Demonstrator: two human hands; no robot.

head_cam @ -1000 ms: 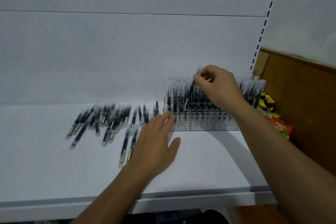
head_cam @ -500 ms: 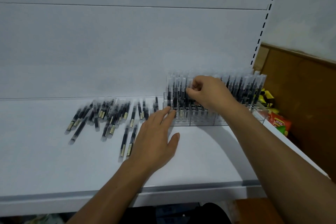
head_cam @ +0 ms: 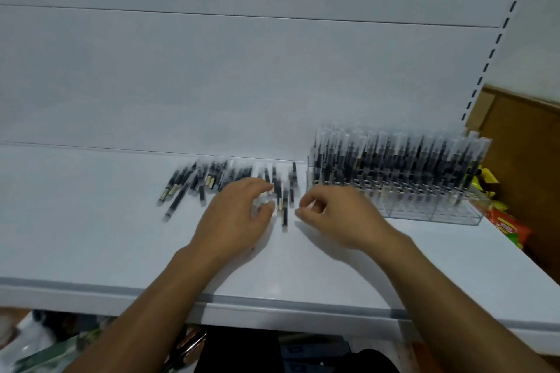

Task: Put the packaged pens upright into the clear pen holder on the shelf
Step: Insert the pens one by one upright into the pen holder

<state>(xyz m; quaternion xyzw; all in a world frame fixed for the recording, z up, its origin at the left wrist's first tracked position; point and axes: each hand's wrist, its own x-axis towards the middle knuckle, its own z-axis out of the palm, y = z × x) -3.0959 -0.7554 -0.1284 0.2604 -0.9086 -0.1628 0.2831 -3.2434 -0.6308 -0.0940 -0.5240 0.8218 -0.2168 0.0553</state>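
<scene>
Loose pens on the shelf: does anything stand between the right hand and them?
Nothing visible. The right hand sits just right of the nearest loose pens, only bare shelf between.

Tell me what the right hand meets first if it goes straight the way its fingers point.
Its curled fingers point left, so the right hand would likely first meet the loose packaged pens lying beside its fingertips, before the left hand. Blur makes depth uncertain.
</scene>
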